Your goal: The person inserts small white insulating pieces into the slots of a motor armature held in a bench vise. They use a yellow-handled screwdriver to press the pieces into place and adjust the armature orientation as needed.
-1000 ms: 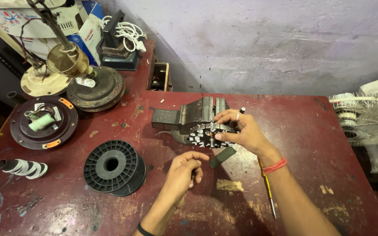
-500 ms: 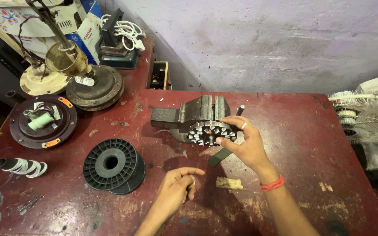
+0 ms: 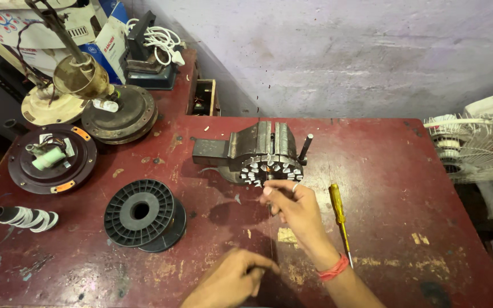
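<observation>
A small motor stator (image 3: 272,168) with white slot liners is clamped in a grey bench vise (image 3: 241,147) in the middle of the red table (image 3: 383,171). My right hand (image 3: 293,210) sits just below the stator, fingertips pinched at its lower edge on a thin wire (image 3: 270,234). The wire runs straight down toward me to my left hand (image 3: 230,279), which is closed on it near the table's front edge. A red thread band is around my right wrist.
A yellow-handled screwdriver (image 3: 338,212) lies right of my right hand. A black plastic spool (image 3: 141,212) stands at the left, with ceiling-fan motor parts (image 3: 52,158) and tape rolls (image 3: 25,218) beyond. A white fan guard (image 3: 473,149) is at the right edge.
My left hand has drawn back from the stator toward the front edge. My right hand slid from the stator's right side to below it, uncovering the screwdriver.
</observation>
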